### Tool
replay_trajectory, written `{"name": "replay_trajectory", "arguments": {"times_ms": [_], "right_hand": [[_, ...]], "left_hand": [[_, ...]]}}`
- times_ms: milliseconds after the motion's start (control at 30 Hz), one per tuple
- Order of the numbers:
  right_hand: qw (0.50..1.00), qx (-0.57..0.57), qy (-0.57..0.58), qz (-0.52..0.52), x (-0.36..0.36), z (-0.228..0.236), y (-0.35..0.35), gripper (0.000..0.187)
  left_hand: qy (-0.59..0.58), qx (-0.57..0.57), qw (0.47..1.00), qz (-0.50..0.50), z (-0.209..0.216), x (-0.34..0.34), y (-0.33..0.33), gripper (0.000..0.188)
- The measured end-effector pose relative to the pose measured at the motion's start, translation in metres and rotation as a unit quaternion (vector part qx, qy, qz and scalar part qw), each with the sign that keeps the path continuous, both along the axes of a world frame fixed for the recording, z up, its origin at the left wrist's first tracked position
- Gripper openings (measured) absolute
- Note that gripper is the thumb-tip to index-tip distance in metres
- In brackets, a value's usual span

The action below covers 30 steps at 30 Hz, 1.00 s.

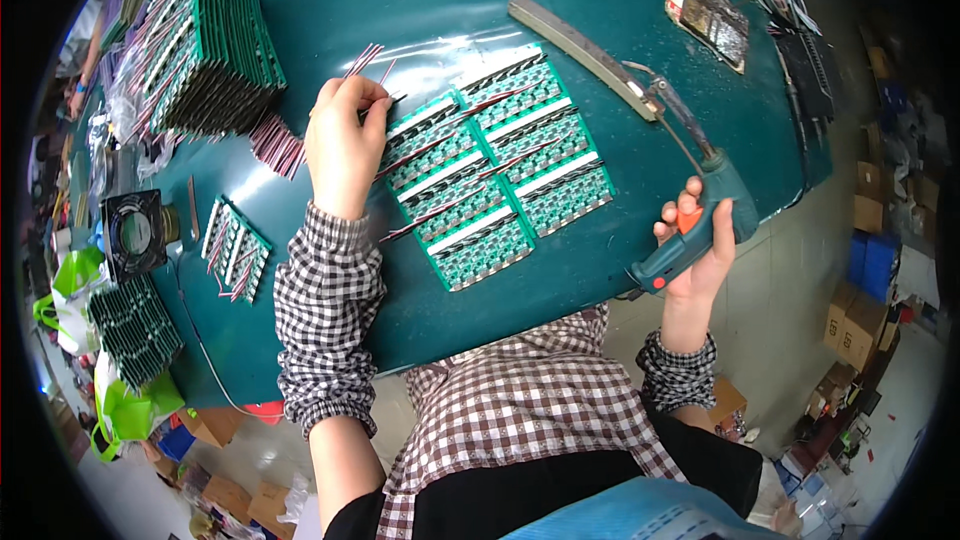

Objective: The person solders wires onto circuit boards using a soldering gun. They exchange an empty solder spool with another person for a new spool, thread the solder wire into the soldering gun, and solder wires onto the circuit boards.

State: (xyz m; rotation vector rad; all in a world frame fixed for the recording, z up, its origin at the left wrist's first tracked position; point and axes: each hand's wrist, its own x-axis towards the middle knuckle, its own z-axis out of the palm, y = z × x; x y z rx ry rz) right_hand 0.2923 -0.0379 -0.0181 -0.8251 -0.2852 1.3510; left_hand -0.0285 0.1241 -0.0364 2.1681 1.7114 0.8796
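Observation:
My left hand is closed in a pinch on a few thin red, black and white wires beside the upper left corner of the boards. Two green circuit boards lie side by side on the green table, with several red-and-black wire pairs across them. In my right hand is a green soldering gun, its fingers wrapped round the handle by the orange trigger. The gun's metal tip points up and left, close to the near end of a long grey bar.
A tall stack of wired circuit boards stands at the far left, with a bundle of wires next to it. Nearer are a small board, a black fan and more stacked boards. A stained packet lies far right.

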Motion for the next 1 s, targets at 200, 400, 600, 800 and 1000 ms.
{"name": "replay_trajectory", "arguments": {"times_ms": [200, 400, 600, 800, 1000], "right_hand": [[1.000, 0.003, -0.020, -0.020, -0.006, 0.003, 0.007, 0.039], [0.995, -0.074, -0.013, -0.059, -0.003, 0.014, 0.015, 0.040], [0.995, -0.013, 0.053, -0.086, -0.030, -0.009, 0.045, 0.040], [0.990, 0.067, 0.082, -0.097, -0.065, -0.006, 0.054, 0.039], [0.989, 0.102, 0.059, -0.086, -0.065, 0.013, 0.035, 0.046]], "left_hand": [[-0.067, -0.008, 0.998, 0.006, -0.003, -0.002, 0.009, 0.006], [-0.003, 0.054, 0.997, -0.056, -0.014, 0.000, 0.024, 0.006], [-0.174, -0.048, 0.978, -0.100, 0.038, 0.029, -0.019, 0.014], [-0.291, -0.351, 0.813, -0.362, 0.032, 0.103, -0.078, 0.034], [-0.275, -0.344, 0.818, -0.370, 0.034, 0.143, -0.086, 0.029]]}}
